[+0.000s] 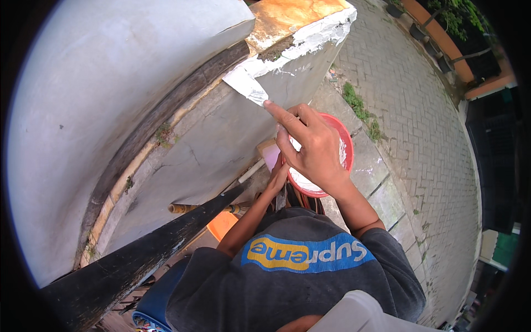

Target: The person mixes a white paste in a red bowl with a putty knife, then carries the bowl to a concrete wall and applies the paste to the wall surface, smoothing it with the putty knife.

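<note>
My right hand [315, 144] is closed around a putty knife, its forefinger stretched along toward the blade [247, 87]. White paste coats that blade, which lies against the upper edge of the grey wall [221, 133]. A red bucket [349, 145] is below my right hand, partly hidden by it, with white paste [303, 180] inside. My left hand [279, 176] grips the bucket's left side; some of its fingers are out of sight. Fresh white paste [323, 32] covers the wall's far corner edge, beside a rough dark patch [276, 50].
A black pole [149, 252] slants across the lower left, near an orange object [222, 224] and a bamboo piece [180, 208]. A pale curved surface [127, 66] rises at left. Paving [409, 122] runs along the right, with potted plants [418, 32] at the far side.
</note>
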### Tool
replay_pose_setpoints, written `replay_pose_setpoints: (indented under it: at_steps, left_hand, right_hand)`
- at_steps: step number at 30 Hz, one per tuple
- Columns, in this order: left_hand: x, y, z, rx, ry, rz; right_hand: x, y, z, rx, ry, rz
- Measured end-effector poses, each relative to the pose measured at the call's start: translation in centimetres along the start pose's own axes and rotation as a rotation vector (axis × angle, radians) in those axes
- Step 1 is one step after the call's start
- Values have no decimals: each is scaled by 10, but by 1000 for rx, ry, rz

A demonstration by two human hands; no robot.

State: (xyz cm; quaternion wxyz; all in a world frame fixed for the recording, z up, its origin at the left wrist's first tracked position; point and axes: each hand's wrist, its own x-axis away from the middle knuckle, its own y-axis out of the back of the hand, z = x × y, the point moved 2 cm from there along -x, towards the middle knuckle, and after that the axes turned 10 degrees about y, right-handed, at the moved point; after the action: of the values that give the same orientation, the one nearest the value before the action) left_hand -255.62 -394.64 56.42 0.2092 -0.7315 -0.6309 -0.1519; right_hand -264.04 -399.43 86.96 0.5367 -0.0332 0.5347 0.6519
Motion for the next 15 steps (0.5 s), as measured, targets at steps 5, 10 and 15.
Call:
replay_pose_setpoints:
  at_steps: [5, 10, 15]
  left_hand:
    - [4, 2, -3, 45, -10, -28]
    - [18, -6, -30, 165, 44, -23]
    - [26, -6, -54, 89, 60, 72]
  right_hand:
    - [-2, 10, -4, -136, -9, -37]
    - [-8, 31, -27, -213, -106, -71]
    - [-13, 34, -26, -154, -20, -17]
